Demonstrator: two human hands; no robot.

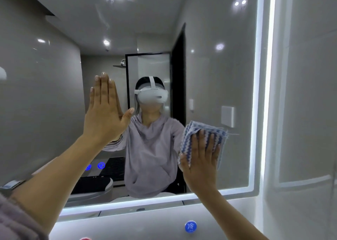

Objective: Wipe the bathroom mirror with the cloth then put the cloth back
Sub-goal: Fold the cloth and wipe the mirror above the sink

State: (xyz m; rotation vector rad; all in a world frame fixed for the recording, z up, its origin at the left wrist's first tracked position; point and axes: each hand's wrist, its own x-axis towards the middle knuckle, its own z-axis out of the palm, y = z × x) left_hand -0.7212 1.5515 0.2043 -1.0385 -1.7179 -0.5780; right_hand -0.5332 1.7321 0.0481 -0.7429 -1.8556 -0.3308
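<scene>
Head view looks straight at the bathroom mirror (209, 39), a wide pane edged along its right side and bottom by a glowing white light strip (262, 94). Both bare forearms reach up and forward to the glass.

The left hand (104, 112) is raised higher, near the middle of the pane, palm flat toward the mirror. Its four fingers are straight and held close together, pointing up, with the thumb angled out to the right. The fingertips meet their own reflection, so the hand appears to rest against the glass. It holds nothing. The forearm runs down to the lower left corner, where a mauve sleeve (16, 219) is pushed back above the wrist.

The right hand (201, 159) sits lower and to the right, nearer the bottom edge of the mirror. It is flat, fingers extended upward and slightly parted, pressing a folded blue-and-white striped cloth (197, 132) against the glass. The cloth shows above and to both sides of the fingers, with the thumb along its lower left edge. The right forearm slants down toward the lower right corner of the frame.

Between the two hands the mirror reflects the person in a mauve hoodie wearing a white headset (152, 94). Below the mirror, on the pale surface, is a round blue tap marker (190, 226).
</scene>
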